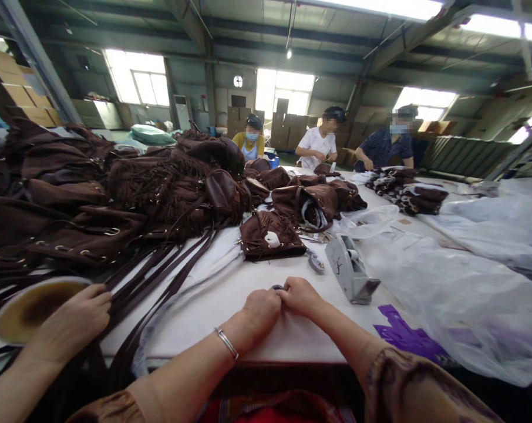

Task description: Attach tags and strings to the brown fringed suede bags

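Observation:
My left hand (262, 311), with a silver bracelet on the wrist, and my right hand (300, 295) meet over the near part of the white table (310, 341). Both are closed around a small dark round thing (278, 288); only its curved upper edge shows between the fingers. Just beyond them lies a roll of tape (316, 262). A grey tape dispenser (343, 273) stands to the right of my right hand. Farther off, a dark brown fringed bag (270, 235) lies flat with a white oval piece (272, 239) on it.
Brown bags (160, 188) are heaped on the left, their straps (191, 258) trailing nearer. At far left, another person's hand (78, 317) is by a round tan-yellow object (41, 308). Clear plastic sheeting (460, 276) and a purple piece (407, 335) lie right. Several co-workers are across the table.

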A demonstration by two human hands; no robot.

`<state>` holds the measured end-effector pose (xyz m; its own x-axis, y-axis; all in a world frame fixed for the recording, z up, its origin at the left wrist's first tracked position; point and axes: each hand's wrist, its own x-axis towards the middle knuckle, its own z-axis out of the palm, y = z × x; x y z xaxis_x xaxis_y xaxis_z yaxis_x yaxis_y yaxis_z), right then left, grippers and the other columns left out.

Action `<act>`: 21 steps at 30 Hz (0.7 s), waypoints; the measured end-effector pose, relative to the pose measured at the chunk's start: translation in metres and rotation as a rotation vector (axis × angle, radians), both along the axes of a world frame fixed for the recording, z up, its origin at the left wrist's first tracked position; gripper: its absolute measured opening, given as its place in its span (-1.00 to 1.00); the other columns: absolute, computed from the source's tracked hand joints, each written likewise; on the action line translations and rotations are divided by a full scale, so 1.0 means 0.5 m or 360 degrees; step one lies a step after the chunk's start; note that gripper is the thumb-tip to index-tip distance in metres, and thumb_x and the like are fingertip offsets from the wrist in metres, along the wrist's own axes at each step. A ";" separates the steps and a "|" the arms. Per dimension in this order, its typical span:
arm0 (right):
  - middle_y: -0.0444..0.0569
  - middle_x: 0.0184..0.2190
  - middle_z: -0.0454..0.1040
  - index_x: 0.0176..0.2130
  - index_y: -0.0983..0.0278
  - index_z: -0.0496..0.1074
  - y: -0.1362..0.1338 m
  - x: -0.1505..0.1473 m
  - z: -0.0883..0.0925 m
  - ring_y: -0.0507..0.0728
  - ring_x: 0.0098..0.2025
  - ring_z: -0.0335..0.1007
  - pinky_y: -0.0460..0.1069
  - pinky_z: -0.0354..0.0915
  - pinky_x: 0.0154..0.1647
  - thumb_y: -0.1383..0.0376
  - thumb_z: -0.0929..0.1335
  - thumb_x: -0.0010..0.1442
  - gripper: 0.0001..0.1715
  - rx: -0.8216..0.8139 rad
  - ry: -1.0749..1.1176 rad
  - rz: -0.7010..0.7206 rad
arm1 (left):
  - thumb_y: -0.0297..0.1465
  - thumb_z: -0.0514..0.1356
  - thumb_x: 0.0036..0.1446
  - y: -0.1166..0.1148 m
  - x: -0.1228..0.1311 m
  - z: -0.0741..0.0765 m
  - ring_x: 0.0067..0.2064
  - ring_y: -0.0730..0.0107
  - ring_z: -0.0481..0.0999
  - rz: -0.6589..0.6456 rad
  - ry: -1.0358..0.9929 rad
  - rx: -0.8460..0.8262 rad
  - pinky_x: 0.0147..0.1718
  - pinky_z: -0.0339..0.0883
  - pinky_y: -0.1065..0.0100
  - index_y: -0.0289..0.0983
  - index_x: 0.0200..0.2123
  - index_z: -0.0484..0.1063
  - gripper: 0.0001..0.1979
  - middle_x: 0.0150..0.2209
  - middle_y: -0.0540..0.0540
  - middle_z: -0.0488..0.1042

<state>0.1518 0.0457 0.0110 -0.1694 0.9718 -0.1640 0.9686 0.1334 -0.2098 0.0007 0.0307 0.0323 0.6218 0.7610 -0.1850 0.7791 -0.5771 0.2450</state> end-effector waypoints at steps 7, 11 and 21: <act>0.05 -0.26 0.59 -0.28 0.26 0.53 0.003 0.012 0.017 0.17 -0.20 0.48 -0.06 0.15 -0.30 0.25 0.32 0.13 -0.79 -0.0105 -0.0020 0.0193 | -0.41 -0.01 0.29 -0.013 -0.034 0.005 -0.21 0.12 0.55 -0.0179 0.0092 0.0185 -0.23 0.42 0.22 -0.29 -0.12 0.47 -0.73 -0.17 -0.22 0.53; 0.05 -0.23 0.59 -0.20 0.24 0.53 0.007 0.013 0.029 0.19 -0.17 0.48 -0.04 0.18 -0.26 0.19 0.31 0.17 -0.73 -0.0091 -0.0025 0.0315 | -0.39 0.03 0.29 0.003 -0.045 0.009 -0.24 0.17 0.55 -0.0218 0.0095 0.0182 -0.22 0.39 0.27 -0.27 -0.18 0.51 -0.76 -0.22 -0.18 0.54; 0.07 -0.23 0.58 -0.24 0.25 0.49 0.004 0.006 0.039 0.22 -0.17 0.49 -0.02 0.17 -0.30 0.27 0.31 0.11 -0.79 -0.0156 -0.0097 0.0279 | -0.38 0.00 0.29 -0.028 -0.021 -0.015 -0.23 0.18 0.55 -0.0068 0.0000 0.0150 -0.25 0.42 0.26 -0.27 -0.10 0.45 -0.74 -0.18 -0.21 0.51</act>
